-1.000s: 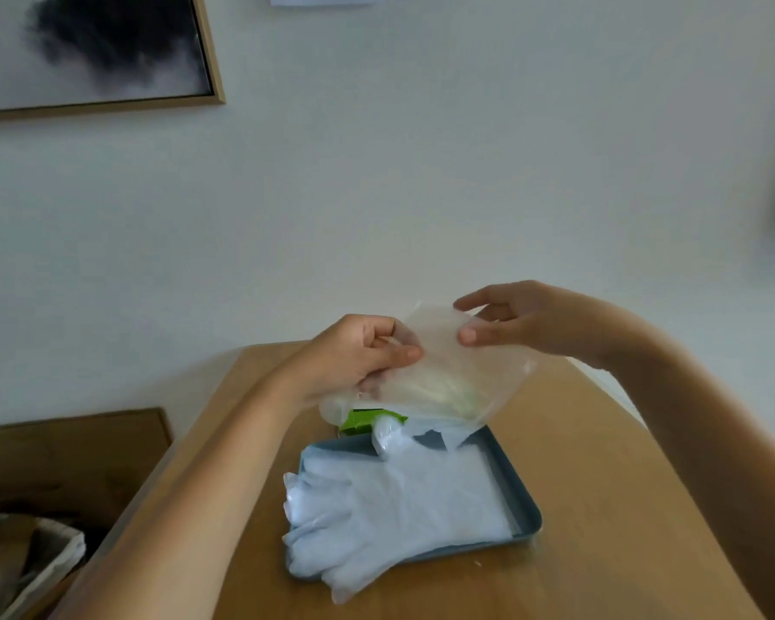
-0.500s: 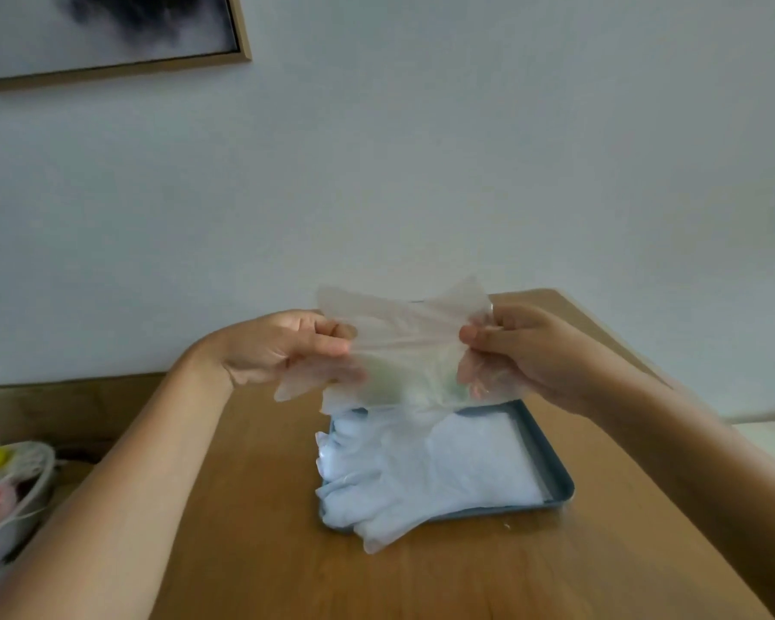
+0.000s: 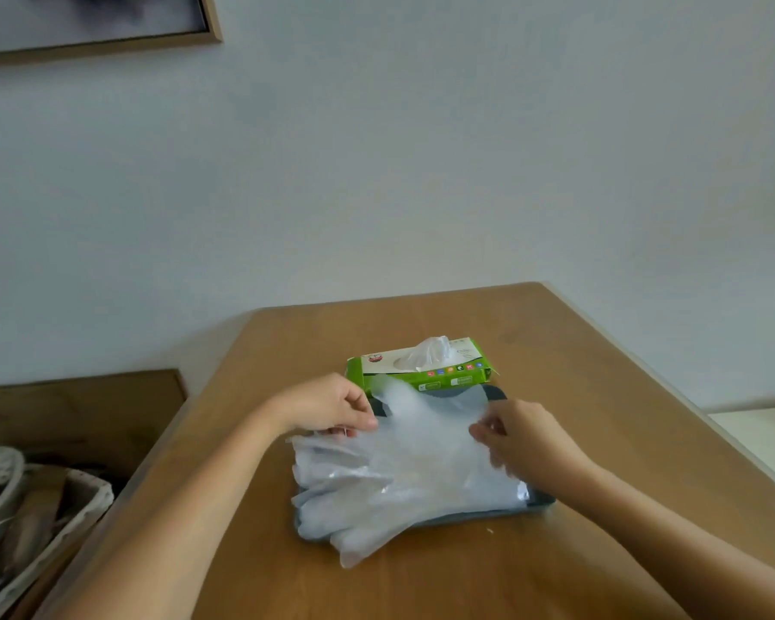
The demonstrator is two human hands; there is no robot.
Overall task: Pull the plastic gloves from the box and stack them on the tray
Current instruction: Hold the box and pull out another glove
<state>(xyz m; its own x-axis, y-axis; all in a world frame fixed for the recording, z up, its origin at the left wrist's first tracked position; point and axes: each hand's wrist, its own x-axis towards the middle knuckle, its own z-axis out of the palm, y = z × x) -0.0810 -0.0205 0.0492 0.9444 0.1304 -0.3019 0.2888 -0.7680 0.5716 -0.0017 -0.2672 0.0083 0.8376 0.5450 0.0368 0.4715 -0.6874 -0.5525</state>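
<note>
Lowered now, the plastic glove [image 3: 426, 436] meets the pile [image 3: 368, 503] on the tray [image 3: 541, 504], left hand [image 3: 332, 409] and right hand [image 3: 522, 436] pinching its edges. Next, I'd say: release, then reach for the green box [image 3: 439, 378] just above.

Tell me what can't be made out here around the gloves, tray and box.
All head view.
1. glove stack: count unclear; clear layers blend together.
2. top glove: outline lost against the stack; left hand and right hand cover its pinched edges.
3. tray: floor hidden by the stack.
4. box: print too small; contents hidden by its walls.
5. basket: blurred, cut by left edge.
</note>
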